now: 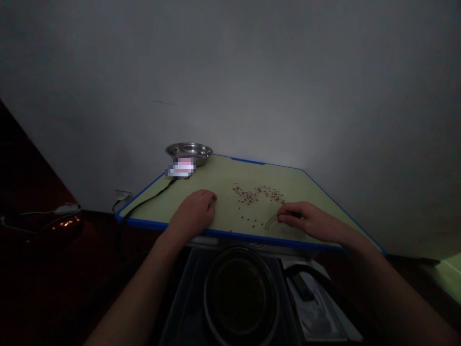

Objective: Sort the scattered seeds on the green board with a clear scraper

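Observation:
My left hand (194,214) rests at the front left of the pale green table (223,173), fingers curled in; whether anything is inside them is hidden. My right hand (306,220) is at the front right with thumb and fingers pinched together, and a tiny dark spot shows at their tips, too small to name. Just left of those fingertips, a curved clear rim (271,222) shows, perhaps of a see-through dish partly covered by the hand. Many small dark bean-like grains (248,196) lie scattered between my hands, with a few loose ones nearer the front edge.
A shiny metal basin (189,151) stands at the back left corner, behind a lit, blurred-out device (182,168) with a black cable (151,198). Below the blue table edge is a dark round pot-like container (241,295). A grey wall (252,86) rises behind.

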The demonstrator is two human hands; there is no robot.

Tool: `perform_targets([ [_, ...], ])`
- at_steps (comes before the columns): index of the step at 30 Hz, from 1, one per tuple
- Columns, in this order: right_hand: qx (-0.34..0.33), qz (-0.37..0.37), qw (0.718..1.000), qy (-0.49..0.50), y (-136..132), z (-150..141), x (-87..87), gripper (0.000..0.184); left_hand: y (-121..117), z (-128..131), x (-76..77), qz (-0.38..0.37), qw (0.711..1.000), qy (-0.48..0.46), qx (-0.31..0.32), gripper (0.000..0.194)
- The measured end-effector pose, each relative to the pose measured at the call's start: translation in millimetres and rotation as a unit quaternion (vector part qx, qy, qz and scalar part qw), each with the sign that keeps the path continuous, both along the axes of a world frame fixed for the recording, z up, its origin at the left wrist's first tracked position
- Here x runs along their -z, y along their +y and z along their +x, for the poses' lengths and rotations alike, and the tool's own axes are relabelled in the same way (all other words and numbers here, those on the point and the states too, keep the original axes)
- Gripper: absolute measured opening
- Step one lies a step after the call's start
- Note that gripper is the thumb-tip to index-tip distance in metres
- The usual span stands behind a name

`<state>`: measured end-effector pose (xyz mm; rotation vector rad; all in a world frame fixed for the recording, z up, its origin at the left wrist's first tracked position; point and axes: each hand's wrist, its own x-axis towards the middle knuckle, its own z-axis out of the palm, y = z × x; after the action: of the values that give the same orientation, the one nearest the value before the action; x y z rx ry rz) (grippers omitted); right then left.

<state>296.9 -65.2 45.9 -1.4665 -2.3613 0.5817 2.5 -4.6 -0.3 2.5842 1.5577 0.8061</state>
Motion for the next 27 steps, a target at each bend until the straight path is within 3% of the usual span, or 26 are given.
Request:
perform_targets([
  [8, 0.044, 0.051, 0.998, -0.016, 18, 5, 4.4, 0.024, -1, -1, -1.6, -0.005, 1.000, 0.006, -0.006, 0.027],
  [27, 0.032, 0.077, 0.996, -0.029, 37, -38, 15.8, 0.021, -1, -1, 1.0, 0.004, 1.000, 0.003, -0.006, 0.024],
])
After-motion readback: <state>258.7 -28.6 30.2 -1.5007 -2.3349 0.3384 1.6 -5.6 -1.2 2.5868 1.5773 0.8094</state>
